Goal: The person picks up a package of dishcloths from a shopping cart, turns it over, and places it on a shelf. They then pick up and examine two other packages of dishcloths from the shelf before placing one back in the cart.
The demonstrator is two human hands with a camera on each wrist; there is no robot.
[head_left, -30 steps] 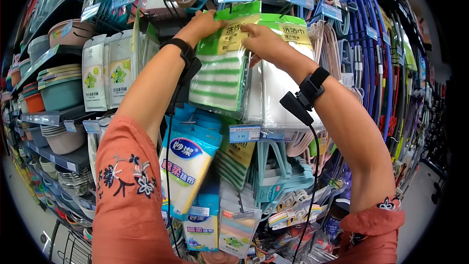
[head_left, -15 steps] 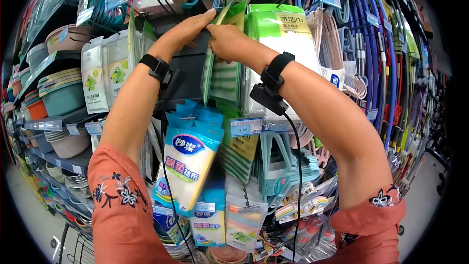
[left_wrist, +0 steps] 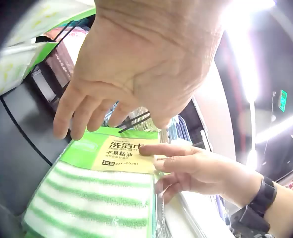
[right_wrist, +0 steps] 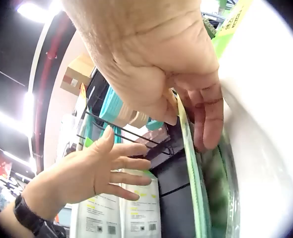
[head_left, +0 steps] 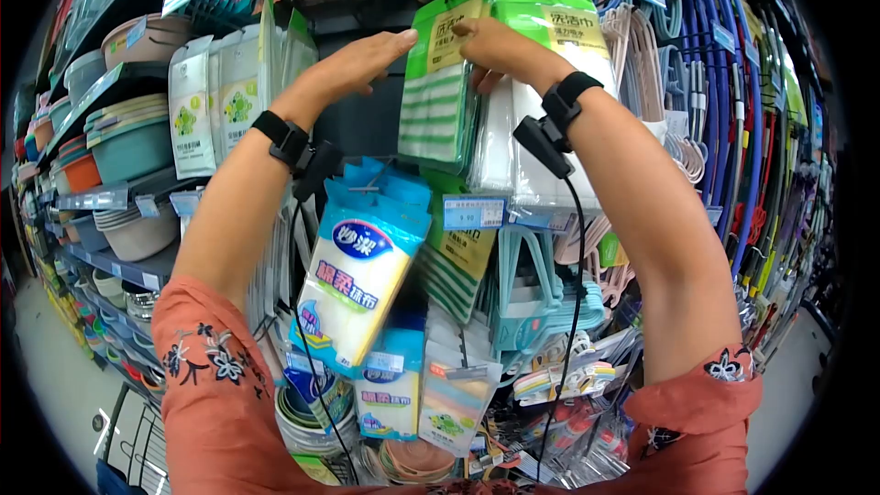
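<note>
Green-and-white striped flat plastic packet [head_left: 435, 119] has turned face-on, making its label [left_wrist: 120, 154] readable, right hand [head_left: 511, 53] pinching its edge, left hand [head_left: 356, 64] fingers apart.

The left hand [head_left: 353, 66] is hovering, fingers [right_wrist: 131, 163] apart; the right hand [head_left: 502, 48] is pinching. Both forearms [head_left: 234, 225] are slanting inward.

Look at the right hand [head_left: 502, 50], its fingers partly hidden behind the striped cloth pack [head_left: 435, 119], whose bottom the left wrist view crops! The price label's [head_left: 474, 212] fine print (tiny stuff) defies reading; the right wrist view cuts off a blurred white pack [right_wrist: 268, 129].
</note>
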